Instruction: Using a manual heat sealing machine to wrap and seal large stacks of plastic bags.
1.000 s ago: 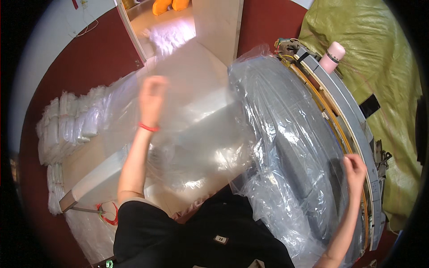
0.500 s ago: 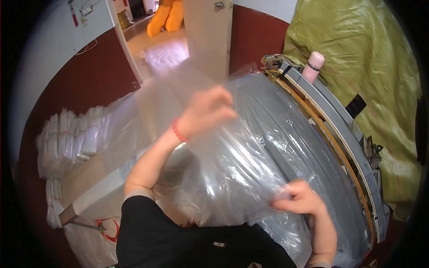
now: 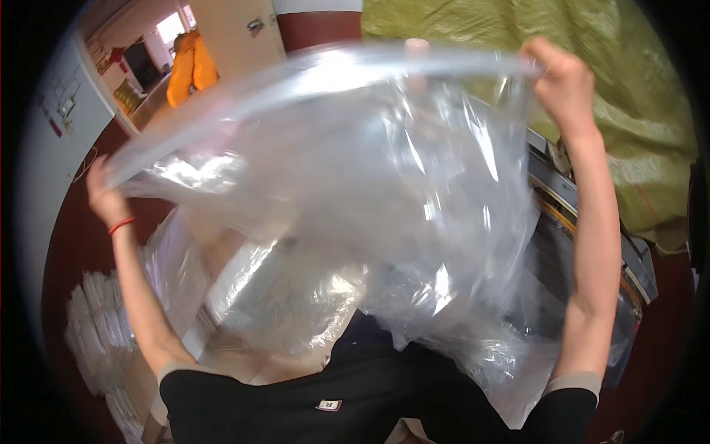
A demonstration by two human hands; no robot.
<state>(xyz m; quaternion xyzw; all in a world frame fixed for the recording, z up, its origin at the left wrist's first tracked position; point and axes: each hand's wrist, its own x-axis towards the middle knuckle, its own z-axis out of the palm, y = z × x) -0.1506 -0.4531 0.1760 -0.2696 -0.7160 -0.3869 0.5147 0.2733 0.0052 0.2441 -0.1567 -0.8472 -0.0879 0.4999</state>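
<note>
A large clear plastic sheet (image 3: 333, 148) is in the air in front of the person, spread wide between the two hands and above the bench (image 3: 240, 364). Its upper edge makes a long curve from one hand to the other, and its lower part hangs in folds that shine with white reflections. The left hand (image 3: 107, 194), a little blurred, has its grip clamped on the left end of this edge; a red bracelet (image 3: 122, 225) is around the wrist. The right hand (image 3: 562, 87) is higher, and its grip is closed together on the right end.

Under the sheet, the bench shows a pale tan surface, partly covered by more clear film (image 3: 296, 296). Bundles of folded plastic (image 3: 100, 325) lie at the left side. At the right, grey metal rails (image 3: 551, 177) are partly hidden by the right forearm, and a yellow-green tarp (image 3: 636, 89) hangs in creases behind them. The top of a pink bottle (image 3: 416, 48) appears just over the sheet's edge. Farther away, a pale door (image 3: 229, 29) stands open, with orange sacks (image 3: 192, 70) in the doorway. The wall (image 3: 318, 28) is dark red below and white above.
</note>
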